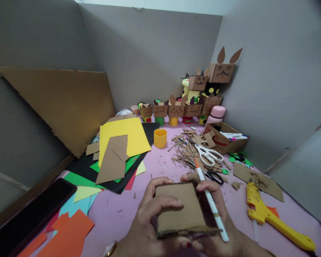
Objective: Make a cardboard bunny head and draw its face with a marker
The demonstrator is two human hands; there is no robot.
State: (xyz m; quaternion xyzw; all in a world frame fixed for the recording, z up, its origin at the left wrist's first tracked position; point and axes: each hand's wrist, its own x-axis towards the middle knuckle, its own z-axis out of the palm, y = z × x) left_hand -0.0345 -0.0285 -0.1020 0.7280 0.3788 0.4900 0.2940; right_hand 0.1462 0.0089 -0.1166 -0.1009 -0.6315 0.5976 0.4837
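A small brown cardboard box (180, 208) with corrugated edges is low in the middle of the view. My left hand (149, 210) grips its left side, thumb lying across the flat face. On the right side, my right hand (219, 205) steadies the same box. Between the fingers of that hand runs a white marker (210, 200) with an orange tip, pointing away and to the left. Some fingers are hidden under the box. Just beyond lie black-handled scissors (214, 177), and past them white-handled scissors (209, 154) rest on cardboard scraps (186, 148).
Coloured paper sheets (124, 130) and a dark phone-like slab (34, 214) lie left. A yellow paper ring (160, 138) stands ahead. Cardboard animal heads (176, 109) line the back. To the right are a pen box (231, 142) and a yellow glue gun (275, 221).
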